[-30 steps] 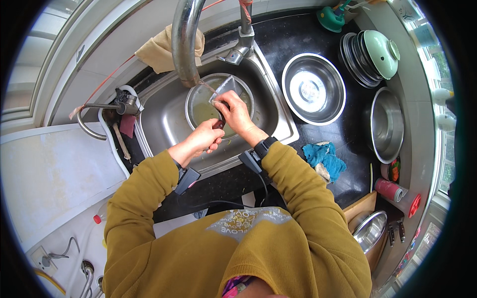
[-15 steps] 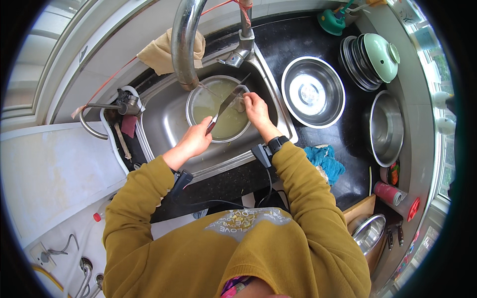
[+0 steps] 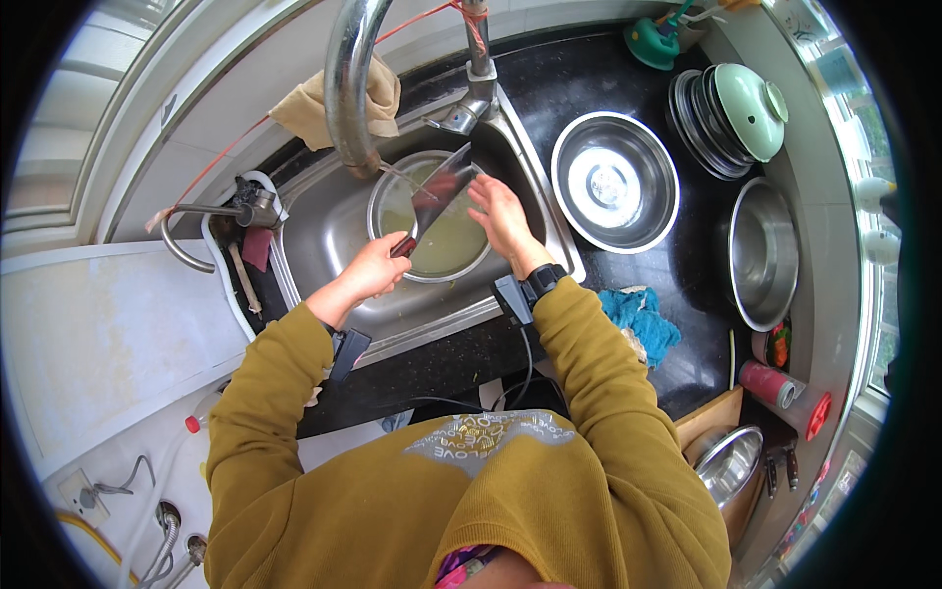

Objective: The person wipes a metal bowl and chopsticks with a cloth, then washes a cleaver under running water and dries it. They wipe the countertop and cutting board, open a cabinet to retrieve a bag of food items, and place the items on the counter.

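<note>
My left hand (image 3: pixel 365 269) grips the dark reddish handle of a kitchen knife (image 3: pixel 443 187). Its broad blade is tilted above a metal basin (image 3: pixel 374 218) that stands in the sink with cloudy greenish water in it. My right hand (image 3: pixel 502 218) is beside the blade, fingers stretched and slightly apart; whether its fingertips touch the blade I cannot tell. From the spout of the curved tap (image 3: pixel 350 108) a thin stream of water runs down onto the blade.
The steel sink (image 3: pixel 329 236) surrounds the basin. A beige cloth (image 3: pixel 312 110) hangs behind the tap. On the black counter at right are a steel bowl (image 3: pixel 569 187), a blue cloth (image 3: pixel 643 324), stacked lids with a green bowl (image 3: pixel 738 108), and another basin (image 3: pixel 765 255).
The knife has turned from nearly edge-on to showing its broad face, and my left hand has shifted slightly left. My right hand's fingers have opened and come away from the blade.
</note>
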The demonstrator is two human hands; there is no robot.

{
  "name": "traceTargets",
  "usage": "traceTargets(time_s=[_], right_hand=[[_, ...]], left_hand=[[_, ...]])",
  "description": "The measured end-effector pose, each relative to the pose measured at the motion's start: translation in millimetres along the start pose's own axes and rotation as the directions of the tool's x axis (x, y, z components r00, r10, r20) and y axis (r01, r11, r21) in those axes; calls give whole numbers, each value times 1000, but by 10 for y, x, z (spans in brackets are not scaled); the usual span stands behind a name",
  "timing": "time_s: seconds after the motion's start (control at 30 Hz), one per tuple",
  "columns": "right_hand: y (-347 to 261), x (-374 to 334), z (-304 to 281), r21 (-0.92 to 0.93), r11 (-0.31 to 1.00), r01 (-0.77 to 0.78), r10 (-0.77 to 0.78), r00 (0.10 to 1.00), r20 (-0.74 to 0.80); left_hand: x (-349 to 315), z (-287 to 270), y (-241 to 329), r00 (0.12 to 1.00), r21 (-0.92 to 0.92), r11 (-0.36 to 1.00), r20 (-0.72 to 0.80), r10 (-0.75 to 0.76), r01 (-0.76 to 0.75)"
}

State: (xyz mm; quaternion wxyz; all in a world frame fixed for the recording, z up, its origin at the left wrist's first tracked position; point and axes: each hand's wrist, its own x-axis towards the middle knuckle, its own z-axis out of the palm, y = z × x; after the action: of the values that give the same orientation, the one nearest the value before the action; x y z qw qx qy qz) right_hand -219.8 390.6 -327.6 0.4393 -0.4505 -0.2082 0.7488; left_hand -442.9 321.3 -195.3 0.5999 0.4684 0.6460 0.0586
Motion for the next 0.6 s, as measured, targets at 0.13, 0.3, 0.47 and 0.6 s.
traceTargets(time_s=[0.13, 0.3, 0.47, 0.6], right_hand=[[353, 166, -51, -957, 7, 291, -23, 957, 290], [549, 142, -8, -777, -550, 305, 18, 935, 354], [415, 127, 32, -859, -402, 316, 30, 943, 333], [257, -137, 24, -916, 117, 383, -257, 903, 345]], left_hand=[[-121, 44, 7, 980, -295, 939, 144, -141, 178], [-190, 55, -22, 969, -317, 918, 134, -205, 238], [-260, 24, -92, 969, -343, 912, 168, -178, 227], [-321, 50, -174, 967, -344, 907, 164, -198, 244]])
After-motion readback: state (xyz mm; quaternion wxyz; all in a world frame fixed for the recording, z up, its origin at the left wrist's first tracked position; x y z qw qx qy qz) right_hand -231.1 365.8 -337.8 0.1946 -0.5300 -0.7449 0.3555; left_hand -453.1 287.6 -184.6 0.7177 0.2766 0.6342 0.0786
